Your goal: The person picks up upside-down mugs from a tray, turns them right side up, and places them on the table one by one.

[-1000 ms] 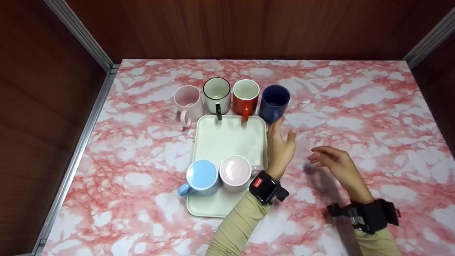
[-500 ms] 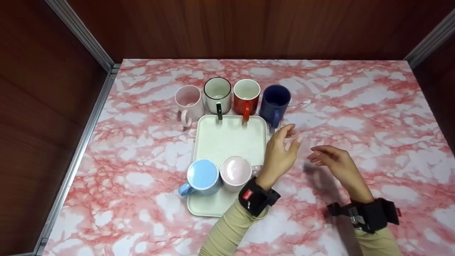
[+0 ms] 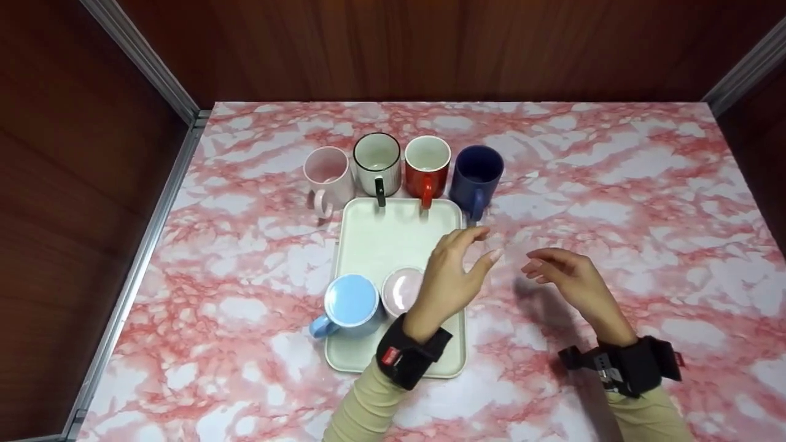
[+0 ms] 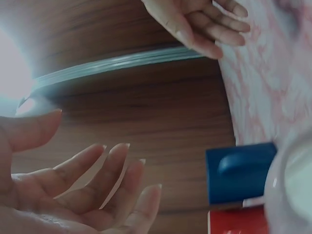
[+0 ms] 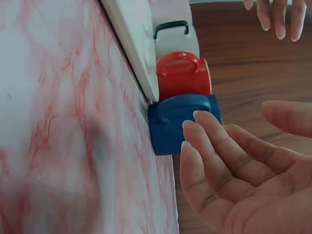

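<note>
My left hand (image 3: 451,276) hovers over the right side of the cream tray (image 3: 393,236), fingers loosely bent and holding nothing. Beneath it, a pale pink mug (image 3: 400,293) is partly hidden, beside a light blue mug (image 3: 351,302) whose handle points left; both stand on the tray. To the right my right hand (image 3: 568,279) hangs above the table, relaxed, with its palm turned inward. Behind the tray stand a pink mug (image 3: 330,178), a white mug with black rim (image 3: 377,162), a red mug (image 3: 427,169) and a dark blue mug (image 3: 476,178), handles toward me.
The table (image 3: 614,184) has a red and white marbled top. Dark wood panels (image 3: 430,49) rise at the back and both sides, with a metal strip (image 3: 141,258) along the left edge.
My left hand has drawn back from the dark blue mug's handle, moving toward me and left over the pale pink mug. The right hand has shifted only slightly left. The mugs stay in place.
</note>
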`<state>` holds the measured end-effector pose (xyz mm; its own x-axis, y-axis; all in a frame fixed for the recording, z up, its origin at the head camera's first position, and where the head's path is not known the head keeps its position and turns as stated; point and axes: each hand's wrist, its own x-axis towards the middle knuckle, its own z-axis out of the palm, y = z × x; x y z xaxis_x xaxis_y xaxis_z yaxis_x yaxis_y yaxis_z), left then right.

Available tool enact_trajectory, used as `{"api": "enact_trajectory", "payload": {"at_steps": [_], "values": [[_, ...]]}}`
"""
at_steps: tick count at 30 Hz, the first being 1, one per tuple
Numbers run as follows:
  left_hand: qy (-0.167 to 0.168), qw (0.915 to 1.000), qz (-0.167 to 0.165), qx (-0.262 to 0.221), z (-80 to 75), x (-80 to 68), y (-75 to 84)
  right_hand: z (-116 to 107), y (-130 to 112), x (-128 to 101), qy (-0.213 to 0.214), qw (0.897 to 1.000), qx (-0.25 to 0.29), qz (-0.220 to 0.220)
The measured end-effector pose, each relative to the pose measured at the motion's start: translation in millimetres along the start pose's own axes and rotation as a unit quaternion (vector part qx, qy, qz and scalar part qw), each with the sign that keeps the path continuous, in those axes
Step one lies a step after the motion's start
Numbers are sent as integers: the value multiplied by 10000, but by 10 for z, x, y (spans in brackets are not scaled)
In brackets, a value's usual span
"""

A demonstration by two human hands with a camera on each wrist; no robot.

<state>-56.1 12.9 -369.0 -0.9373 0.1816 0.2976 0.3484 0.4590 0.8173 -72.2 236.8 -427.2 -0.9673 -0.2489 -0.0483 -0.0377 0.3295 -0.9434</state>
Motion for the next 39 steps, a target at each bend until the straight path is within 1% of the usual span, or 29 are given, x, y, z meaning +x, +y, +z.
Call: {"api": "enact_trajectory", "payload": {"at_steps": [7, 10, 14, 18, 21, 25, 29, 34, 39], "values": [[-110, 9997, -63, 210, -236, -80, -26, 88, -19, 43, -152, 9999, -7, -12], [-126, 9995, -117, 266, -346, -125, -44, 126, -20, 54, -251, 9996, -101, -6], [-86, 9993, -167, 319, -502, -205, -76, 186, -28, 70, -311, 9990, -282, -158], [-43, 9991, -211, 371, -637, -293, -120, 271, -40, 93, -238, 9964, -633, -506], [0, 9987, -241, 450, -716, -348, -155, 341, -42, 109, -232, 9911, -952, -898], [52, 9979, -257, 595, -802, -406, -222, 426, -30, 121, -468, 9817, -1156, -1442], [142, 9973, -293, 655, -886, -446, -310, 507, -11, 128, -748, 9726, -1186, -1854], [346, 9967, -479, 561, -1008, -500, -430, 608, -40, 139, -875, 9643, -1194, -2195], [642, 9939, -770, 451, -1137, -569, -558, 689, -50, 142, -882, 9600, -1257, -2343]]}}
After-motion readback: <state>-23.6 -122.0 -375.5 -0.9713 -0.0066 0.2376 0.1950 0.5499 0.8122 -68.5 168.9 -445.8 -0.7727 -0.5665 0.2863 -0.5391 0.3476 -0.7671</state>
